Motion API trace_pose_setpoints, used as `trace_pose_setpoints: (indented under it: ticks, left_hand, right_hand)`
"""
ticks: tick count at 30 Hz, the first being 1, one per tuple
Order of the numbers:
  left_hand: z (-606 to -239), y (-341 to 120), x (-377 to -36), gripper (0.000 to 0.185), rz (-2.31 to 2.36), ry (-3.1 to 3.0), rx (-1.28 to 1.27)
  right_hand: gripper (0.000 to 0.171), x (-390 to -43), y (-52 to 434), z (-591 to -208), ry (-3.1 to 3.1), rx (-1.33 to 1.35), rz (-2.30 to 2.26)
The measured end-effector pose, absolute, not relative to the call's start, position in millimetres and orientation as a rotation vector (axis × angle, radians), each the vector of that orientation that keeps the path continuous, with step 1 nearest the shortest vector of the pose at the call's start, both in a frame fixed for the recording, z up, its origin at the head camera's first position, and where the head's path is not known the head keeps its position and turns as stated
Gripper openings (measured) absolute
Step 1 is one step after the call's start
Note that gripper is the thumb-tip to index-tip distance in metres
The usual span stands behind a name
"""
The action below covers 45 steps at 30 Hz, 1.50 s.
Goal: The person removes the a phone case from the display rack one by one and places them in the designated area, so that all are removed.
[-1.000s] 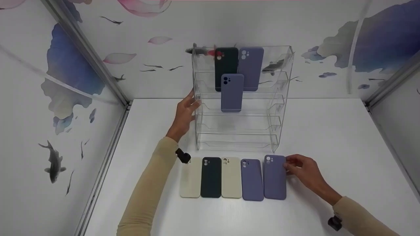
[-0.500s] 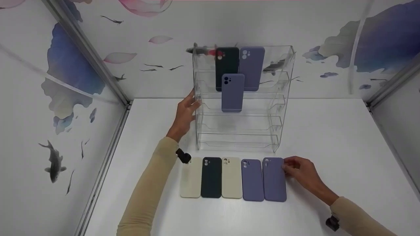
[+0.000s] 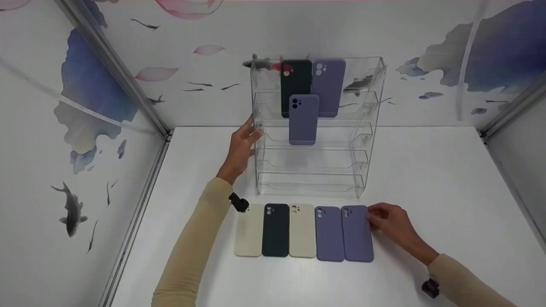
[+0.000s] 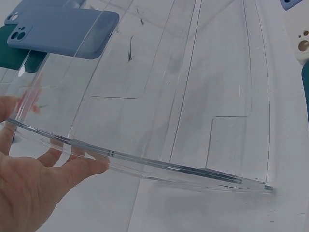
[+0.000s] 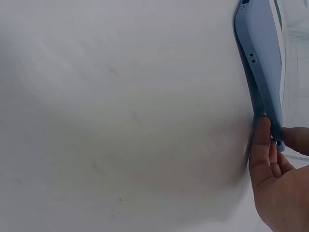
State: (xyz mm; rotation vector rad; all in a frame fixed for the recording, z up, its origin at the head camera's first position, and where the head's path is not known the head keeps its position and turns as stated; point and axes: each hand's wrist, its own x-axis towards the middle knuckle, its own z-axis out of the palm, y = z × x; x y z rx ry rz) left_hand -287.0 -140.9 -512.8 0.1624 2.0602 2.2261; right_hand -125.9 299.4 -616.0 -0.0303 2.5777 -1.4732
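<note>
Five phone cases lie in a row on the white table (image 3: 426, 170): cream (image 3: 248, 230), dark (image 3: 275, 230), cream (image 3: 302, 230), purple (image 3: 329, 233), purple (image 3: 357, 232). My right hand (image 3: 384, 218) pinches the right edge of the rightmost purple case (image 5: 263, 72), fingers (image 5: 261, 145) under it. A clear acrylic rack (image 3: 362, 128) stands behind the row. It holds a dark case (image 3: 295, 79), a purple case (image 3: 329, 83) and a lower purple case (image 3: 303, 119). My left hand (image 3: 243, 143) rests flat on the rack's left wall (image 4: 145, 162), fingers (image 4: 72, 164) straight.
Printed panels with fish and blue shapes wall in the table at the left, back and right, with metal posts in the corners. Bare table lies on both sides of the rack and in front of the row. The rack's lower shelves hold nothing.
The rightmost purple case has slid slightly left and towards me, and now lies against its purple neighbour, in line with the row. My left hand has not moved.
</note>
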Motion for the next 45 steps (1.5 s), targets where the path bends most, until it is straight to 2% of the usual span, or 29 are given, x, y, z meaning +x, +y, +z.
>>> trace_pose_setpoints:
  ticks: [14,32,45]
  left_hand:
    - [-511.0,-138.6,-288.7,0.069,2.236,2.049,0.165]
    - [-512.1,-138.9,-288.1,0.067,2.22,2.08,0.1]
    - [-512.4,-138.1,-287.6,0.068,2.185,2.116,0.073]
  right_hand:
    - [0.025,-135.5,302.7,-594.8,2.652,-0.047,-1.418]
    - [0.022,-170.2,307.5,-530.0,2.817,-0.273,-1.546]
    - [0.02,-189.7,302.1,-502.3,2.875,-0.39,-1.55]
